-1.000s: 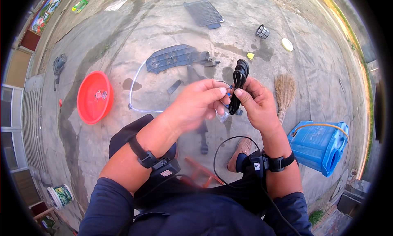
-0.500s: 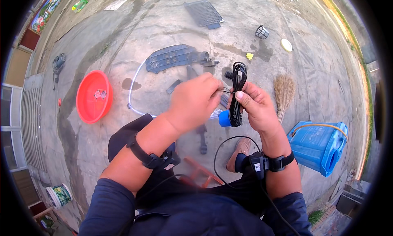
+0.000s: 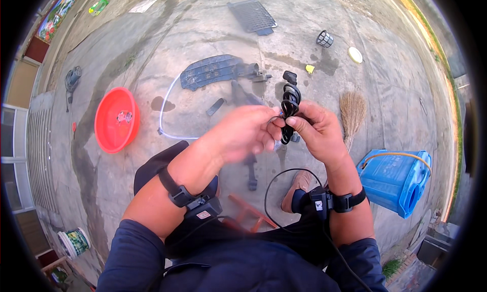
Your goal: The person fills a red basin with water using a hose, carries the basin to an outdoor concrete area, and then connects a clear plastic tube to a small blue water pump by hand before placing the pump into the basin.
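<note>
A black power cord [image 3: 290, 102], folded into a narrow upright bundle with a plug end at its top, is held in front of me. My right hand [image 3: 320, 132] grips the bundle from the right, thumb pressed on its middle. At the left side of that middle, my left hand [image 3: 248, 130] pinches a thin dark tie against the cord; its lower fingers are curled and slightly blurred. Behind my hands on the ground lie a dark grey plastic panel [image 3: 209, 72] and a clear hose [image 3: 163, 107], partly hidden.
A red basin [image 3: 116, 140] sits at left, a blue tank [image 3: 393, 183] at right beside a straw broom [image 3: 351, 114]. Farther off lie a grey grille [image 3: 252, 16], a black basket filter [image 3: 324, 38] and a pale lid [image 3: 355, 55]. A reddish frame [image 3: 248, 211] stands between my legs.
The left hand has turned and come down against the bundle's middle. The bundle has tilted, its top moving slightly left and up. A blue piece below it no longer shows.
</note>
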Demonstrator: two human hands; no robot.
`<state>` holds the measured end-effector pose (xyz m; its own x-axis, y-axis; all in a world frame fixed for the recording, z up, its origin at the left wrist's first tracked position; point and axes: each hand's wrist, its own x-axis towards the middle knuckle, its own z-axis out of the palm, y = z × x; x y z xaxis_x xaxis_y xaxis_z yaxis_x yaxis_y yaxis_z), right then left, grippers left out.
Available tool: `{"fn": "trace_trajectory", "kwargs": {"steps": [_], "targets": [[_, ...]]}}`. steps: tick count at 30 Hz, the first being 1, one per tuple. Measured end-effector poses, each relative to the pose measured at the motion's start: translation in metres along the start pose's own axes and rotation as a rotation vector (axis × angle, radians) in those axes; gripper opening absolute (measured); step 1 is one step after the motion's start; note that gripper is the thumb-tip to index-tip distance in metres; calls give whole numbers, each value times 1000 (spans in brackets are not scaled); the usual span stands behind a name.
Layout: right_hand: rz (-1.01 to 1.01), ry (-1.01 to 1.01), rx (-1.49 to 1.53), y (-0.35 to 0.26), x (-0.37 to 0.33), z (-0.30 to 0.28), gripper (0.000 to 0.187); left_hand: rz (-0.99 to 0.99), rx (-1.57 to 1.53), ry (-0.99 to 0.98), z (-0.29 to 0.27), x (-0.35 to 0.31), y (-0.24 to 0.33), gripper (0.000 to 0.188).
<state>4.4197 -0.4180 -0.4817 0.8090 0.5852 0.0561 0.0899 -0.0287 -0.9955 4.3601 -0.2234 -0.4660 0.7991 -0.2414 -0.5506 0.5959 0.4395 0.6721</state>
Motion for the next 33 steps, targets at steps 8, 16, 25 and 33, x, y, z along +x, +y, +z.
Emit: {"fn": "trace_trajectory", "kwargs": {"steps": [8,16,25,33], "targets": [[-158,-30,-231,-1,2,-3,15,86,32,-58,-3,1,-4,15],[352,-31,331,9,1,-1,18,1091,1507,198,-2,-4,-2,14],[242,118,260,8,0,-3,24,729,1078,446,3,-7,-5,26],[-5,99,-3,12,1,-1,14,-15,34,131,10,2,-7,46]]}}
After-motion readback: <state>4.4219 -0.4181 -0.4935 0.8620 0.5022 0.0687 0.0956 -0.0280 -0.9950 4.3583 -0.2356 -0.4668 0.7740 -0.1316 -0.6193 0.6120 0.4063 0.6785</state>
